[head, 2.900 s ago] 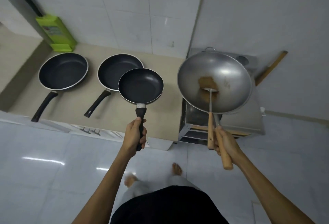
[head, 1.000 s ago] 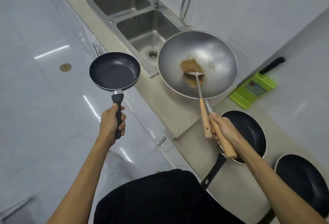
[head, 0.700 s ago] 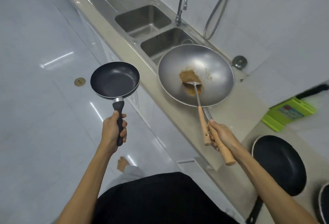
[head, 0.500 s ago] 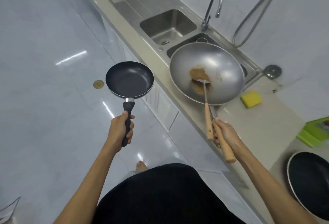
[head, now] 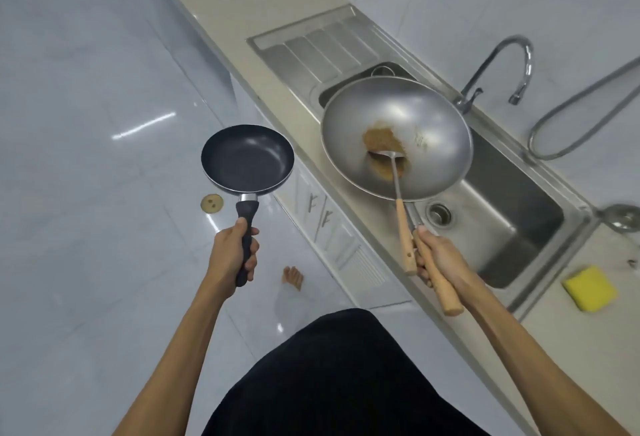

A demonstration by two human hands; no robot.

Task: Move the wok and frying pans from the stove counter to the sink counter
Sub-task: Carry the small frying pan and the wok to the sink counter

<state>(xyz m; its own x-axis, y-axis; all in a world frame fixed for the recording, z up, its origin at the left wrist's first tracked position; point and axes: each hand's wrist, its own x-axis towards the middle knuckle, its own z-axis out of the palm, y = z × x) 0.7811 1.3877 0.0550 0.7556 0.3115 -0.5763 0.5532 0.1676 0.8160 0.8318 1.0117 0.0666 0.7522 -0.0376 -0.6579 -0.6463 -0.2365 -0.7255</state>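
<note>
A beige sink counter (head: 242, 2) carries a yellow sponge (head: 589, 288) beside the steel sink (head: 512, 227).

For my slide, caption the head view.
Left hand carries small frying pan; right hand holds wok over the sink.

Small black frying pan (head: 247, 158) left, over floor; steel wok (head: 429, 134) right, above double steel sink (head: 530, 227); yellow sponge (head: 589, 288) right of sink.
</note>
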